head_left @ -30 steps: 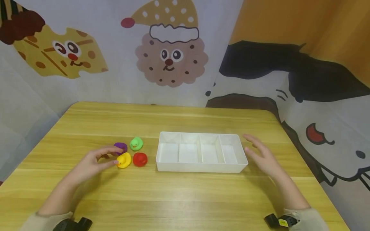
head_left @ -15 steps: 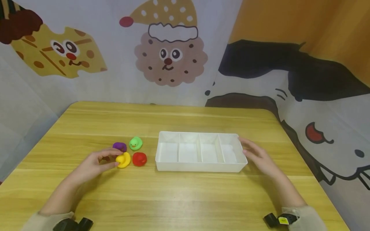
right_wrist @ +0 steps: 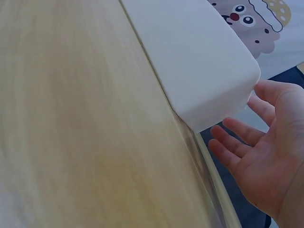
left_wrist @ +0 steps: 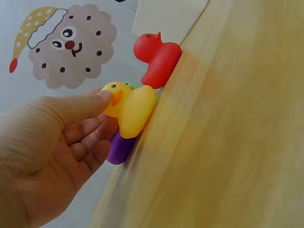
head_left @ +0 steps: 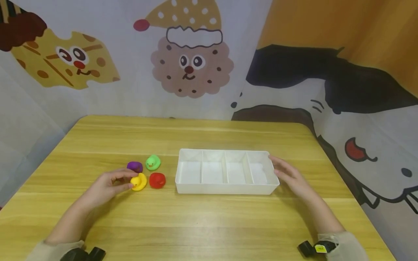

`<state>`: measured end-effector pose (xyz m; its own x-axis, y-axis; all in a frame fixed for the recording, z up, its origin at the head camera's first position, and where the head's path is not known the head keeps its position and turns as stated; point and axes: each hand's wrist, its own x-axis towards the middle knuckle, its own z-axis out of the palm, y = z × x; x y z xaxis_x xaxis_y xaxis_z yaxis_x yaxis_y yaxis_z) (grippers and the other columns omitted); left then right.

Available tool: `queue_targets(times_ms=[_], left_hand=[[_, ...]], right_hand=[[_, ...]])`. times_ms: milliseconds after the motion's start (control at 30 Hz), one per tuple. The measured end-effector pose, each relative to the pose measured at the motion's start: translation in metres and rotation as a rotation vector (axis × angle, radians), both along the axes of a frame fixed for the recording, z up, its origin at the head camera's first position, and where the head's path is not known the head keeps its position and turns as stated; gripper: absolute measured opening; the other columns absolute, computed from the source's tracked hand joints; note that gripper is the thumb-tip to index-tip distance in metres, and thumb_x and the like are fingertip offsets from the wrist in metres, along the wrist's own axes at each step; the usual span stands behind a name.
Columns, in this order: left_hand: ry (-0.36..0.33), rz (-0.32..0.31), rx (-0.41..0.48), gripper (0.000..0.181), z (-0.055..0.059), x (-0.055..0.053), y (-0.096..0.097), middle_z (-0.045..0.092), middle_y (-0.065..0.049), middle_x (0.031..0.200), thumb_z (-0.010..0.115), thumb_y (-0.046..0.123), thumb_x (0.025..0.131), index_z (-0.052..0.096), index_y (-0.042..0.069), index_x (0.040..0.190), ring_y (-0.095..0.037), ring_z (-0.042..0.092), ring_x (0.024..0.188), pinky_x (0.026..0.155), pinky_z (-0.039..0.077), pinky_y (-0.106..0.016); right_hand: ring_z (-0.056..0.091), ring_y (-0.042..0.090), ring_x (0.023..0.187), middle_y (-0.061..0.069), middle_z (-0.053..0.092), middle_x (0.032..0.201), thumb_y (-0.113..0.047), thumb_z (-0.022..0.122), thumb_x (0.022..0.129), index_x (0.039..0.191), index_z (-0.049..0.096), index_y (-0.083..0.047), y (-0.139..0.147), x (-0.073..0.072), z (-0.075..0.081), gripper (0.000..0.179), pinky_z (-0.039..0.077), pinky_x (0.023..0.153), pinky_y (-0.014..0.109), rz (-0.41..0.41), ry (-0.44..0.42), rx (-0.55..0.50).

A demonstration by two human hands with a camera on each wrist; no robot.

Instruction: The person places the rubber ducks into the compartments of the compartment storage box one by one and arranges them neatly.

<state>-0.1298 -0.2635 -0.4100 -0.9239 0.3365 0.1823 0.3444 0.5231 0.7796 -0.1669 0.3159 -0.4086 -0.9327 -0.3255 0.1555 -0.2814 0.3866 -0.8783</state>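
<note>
My left hand [head_left: 109,185] pinches a yellow rubber duck [head_left: 140,182] by its head. In the left wrist view the thumb lies against the yellow duck's face, and its other fingers are partly hidden behind. Just behind it sits a purple rubber duck [head_left: 135,166], with a green duck [head_left: 153,162] and a red duck [head_left: 157,180] to its right. A white box [head_left: 228,189] with several compartments stands right of the ducks. At that box's right end is my right hand [head_left: 295,179], fingers loosely spread, with fingertips and thumb at the end wall and rim.
The box and ducks rest on a wood-grain table [head_left: 202,224]. Behind its far edge hangs a white cloth [head_left: 130,101] printed with cartoon figures. Each wrist carries a black camera, such as the one on the right [head_left: 307,249].
My right hand has moved left until its fingers meet the box's end. The left thumb and fingers have closed on the yellow duck, which sits in nearly the same place.
</note>
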Motion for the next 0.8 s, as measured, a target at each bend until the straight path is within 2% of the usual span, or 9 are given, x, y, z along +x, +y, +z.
queue_targets(times_ms=[200,333,600,800], left_hand=[[0.021,0.003,0.017,0.029,0.005,0.002,0.003,0.065,-0.008,0.107,0.070,0.002,0.085,0.067,0.001,0.114,-0.012,0.057,0.085,0.072,0.050,-0.024],[0.058,-0.011,0.050,0.030,0.010,0.004,0.005,0.065,-0.006,0.106,0.071,0.001,0.085,0.067,0.003,0.114,-0.013,0.057,0.084,0.070,0.049,-0.025],[0.149,-0.063,0.128,0.033,0.023,0.006,0.017,0.064,-0.010,0.113,0.071,-0.006,0.081,0.068,0.002,0.113,-0.014,0.058,0.088,0.076,0.049,-0.023],[0.145,-0.060,0.135,0.032,0.032,0.006,0.029,0.063,-0.007,0.115,0.072,-0.004,0.081,0.069,0.005,0.112,-0.013,0.058,0.092,0.080,0.047,-0.023]], right_hand=[[0.050,0.000,0.113,0.029,0.043,0.137,-0.011,0.048,0.100,0.144,0.035,0.002,0.000,0.000,0.000,0.048,0.041,0.091,0.017,0.004,-0.024,-0.023],[0.050,0.000,0.113,0.029,0.042,0.138,-0.011,0.049,0.100,0.145,0.035,0.002,-0.001,0.000,0.000,0.048,0.040,0.091,0.017,0.000,-0.036,-0.029],[0.049,0.000,0.114,0.031,0.040,0.139,-0.011,0.049,0.100,0.145,0.035,0.002,-0.001,0.000,-0.001,0.048,0.040,0.091,0.017,0.000,-0.044,-0.039],[0.050,0.001,0.114,0.031,0.039,0.140,-0.011,0.048,0.100,0.145,0.035,0.002,0.000,-0.001,-0.002,0.048,0.041,0.091,0.018,0.005,-0.047,-0.058]])
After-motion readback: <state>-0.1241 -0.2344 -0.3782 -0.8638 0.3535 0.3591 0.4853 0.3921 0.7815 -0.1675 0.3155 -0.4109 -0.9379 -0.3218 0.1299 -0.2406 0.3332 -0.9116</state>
